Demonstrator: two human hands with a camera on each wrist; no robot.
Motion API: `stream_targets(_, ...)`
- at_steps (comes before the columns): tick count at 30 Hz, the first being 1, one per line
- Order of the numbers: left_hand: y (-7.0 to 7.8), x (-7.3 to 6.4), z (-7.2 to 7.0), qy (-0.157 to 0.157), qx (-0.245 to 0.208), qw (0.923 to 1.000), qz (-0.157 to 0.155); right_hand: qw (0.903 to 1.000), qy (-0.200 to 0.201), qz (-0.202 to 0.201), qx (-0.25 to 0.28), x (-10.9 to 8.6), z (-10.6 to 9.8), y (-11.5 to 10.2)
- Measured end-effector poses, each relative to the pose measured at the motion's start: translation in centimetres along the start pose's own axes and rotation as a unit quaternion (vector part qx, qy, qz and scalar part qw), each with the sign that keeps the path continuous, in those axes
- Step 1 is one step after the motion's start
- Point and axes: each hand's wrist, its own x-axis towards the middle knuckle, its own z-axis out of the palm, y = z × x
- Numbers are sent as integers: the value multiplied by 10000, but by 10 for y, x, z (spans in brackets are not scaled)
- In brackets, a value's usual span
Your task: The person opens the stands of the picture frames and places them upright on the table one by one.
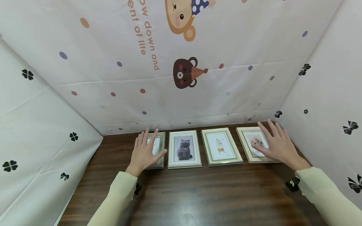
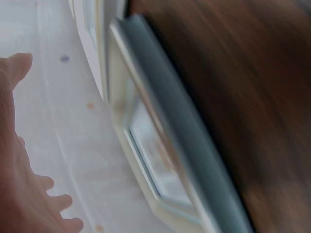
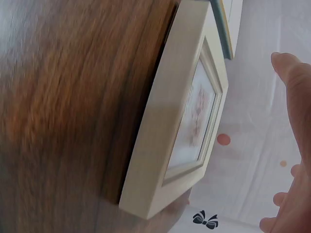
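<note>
Several picture frames lie in a row at the back of a dark wooden table. My left hand (image 1: 145, 154), fingers spread, hovers over the leftmost green-edged frame (image 1: 161, 146) and partly hides it. In the left wrist view that frame (image 2: 170, 121) is apart from the hand. Next to it lies a frame with a grey cat picture (image 1: 184, 150), then one with a potted plant picture (image 1: 221, 147). Over the rightmost cream frame (image 1: 245, 147) my right hand (image 1: 278, 144) is spread too. The right wrist view shows this cream frame (image 3: 160, 121) with no finger touching it.
The brown wooden table (image 1: 181, 194) stretches toward me in front of the frames. White cloth walls enclose it: a back one (image 1: 113, 106) with bear prints and dots, a left one (image 1: 36, 125) and a right one (image 1: 325, 131) with black prints.
</note>
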Motion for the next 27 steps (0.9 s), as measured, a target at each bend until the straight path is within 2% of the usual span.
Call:
stream_targets(4, 23, 15, 3, -220, -32, 9997, -86, 10000, -28, -50, -33, 4, -2, 7)
stream_targets(9, 56, 30, 10, -452, -173, 9988, -97, 9995, -292, 129, 14, 10, -6, 13)
stream_targets(14, 84, 43, 21, -476, -206, 9986, 86, 9987, -446, 217, 99, 12, -6, 22)
stream_targets(17, 100, 52, 28, -427, -217, 9985, 249, 9989, -433, 171, 74, 13, -4, 29)
stream_targets(20, 116, 60, 34, -506, -266, 9979, 305, 9989, -460, 97, 14, 16, -2, 34)
stream_targets(27, 156, 73, 46, -998, -749, 9922, -45, 9970, -743, 196, 104, 18, -2, 38)
